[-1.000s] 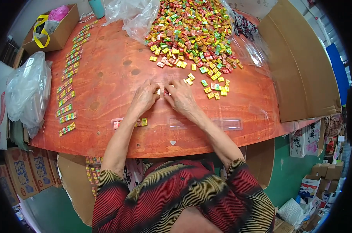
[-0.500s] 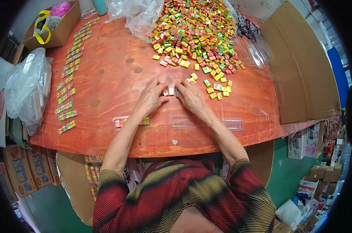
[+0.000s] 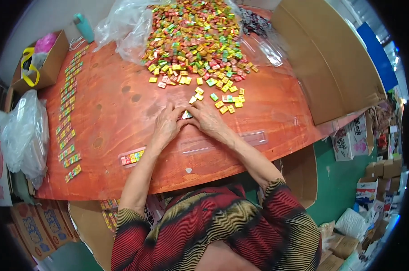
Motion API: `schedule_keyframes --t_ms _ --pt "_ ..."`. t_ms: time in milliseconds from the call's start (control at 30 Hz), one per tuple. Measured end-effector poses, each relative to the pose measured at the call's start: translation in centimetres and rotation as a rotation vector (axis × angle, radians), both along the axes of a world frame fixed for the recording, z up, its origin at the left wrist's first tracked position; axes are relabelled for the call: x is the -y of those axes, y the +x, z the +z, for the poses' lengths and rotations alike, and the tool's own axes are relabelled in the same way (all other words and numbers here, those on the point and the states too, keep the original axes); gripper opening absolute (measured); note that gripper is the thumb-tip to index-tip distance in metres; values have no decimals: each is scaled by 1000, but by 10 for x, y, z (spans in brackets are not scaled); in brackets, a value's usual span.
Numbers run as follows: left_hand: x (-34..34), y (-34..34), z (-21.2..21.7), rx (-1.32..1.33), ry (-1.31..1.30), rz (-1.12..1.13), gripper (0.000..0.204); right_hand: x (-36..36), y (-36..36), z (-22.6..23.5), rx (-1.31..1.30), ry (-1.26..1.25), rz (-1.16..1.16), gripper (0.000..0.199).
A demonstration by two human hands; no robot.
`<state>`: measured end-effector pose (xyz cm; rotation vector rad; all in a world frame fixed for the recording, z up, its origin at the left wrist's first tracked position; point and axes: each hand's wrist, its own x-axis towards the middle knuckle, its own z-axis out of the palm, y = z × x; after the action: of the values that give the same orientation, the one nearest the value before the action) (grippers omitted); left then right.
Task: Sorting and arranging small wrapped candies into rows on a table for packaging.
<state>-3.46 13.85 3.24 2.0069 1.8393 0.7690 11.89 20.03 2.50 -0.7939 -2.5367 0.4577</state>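
My left hand [image 3: 168, 125] and my right hand [image 3: 210, 121] meet over the middle of the red-brown table, fingertips nearly touching. Between them they pinch a few small boxes [image 3: 187, 115], whose white sides partly show; the fingers hide the rest. Just beyond my right hand lie loose yellow boxes [image 3: 198, 93], with more yellow and green ones [image 3: 231, 109] to its right. A clear plastic tray holding a row of red, yellow and green boxes [image 3: 132, 157] lies beside my left forearm. Another clear tray [image 3: 191, 147], long and narrow, extends under my right forearm.
A big heap of small coloured boxes [image 3: 195, 40] covers the far middle. Rows of boxes [image 3: 67, 113] line the left side. Plastic bags [image 3: 26, 135], an open carton [image 3: 51, 63] and a teal bottle [image 3: 83, 28] stand left. A large cardboard sheet [image 3: 326, 58] rises at the right.
My hands have drawn together, closing the gap between them around the small boxes. The whole view has turned and shifted, so the table looks tilted.
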Motion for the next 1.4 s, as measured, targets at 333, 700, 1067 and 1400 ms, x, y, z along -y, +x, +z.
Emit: schedule_keyframes --t_ms 333,700,1067,1400 --pt "-8 11 6 -86 -51 21 41 -15 13 -8 49 -108 1 28" --pt "-1 23 4 -114 18 49 41 -11 24 -10 -135 -180 94 30" --pt "-2 20 -7 -112 83 47 34 -52 4 -28 -31 394 -407 16" --pt "0 20 2 -138 44 58 35 -12 -4 -9 29 186 -477 11"
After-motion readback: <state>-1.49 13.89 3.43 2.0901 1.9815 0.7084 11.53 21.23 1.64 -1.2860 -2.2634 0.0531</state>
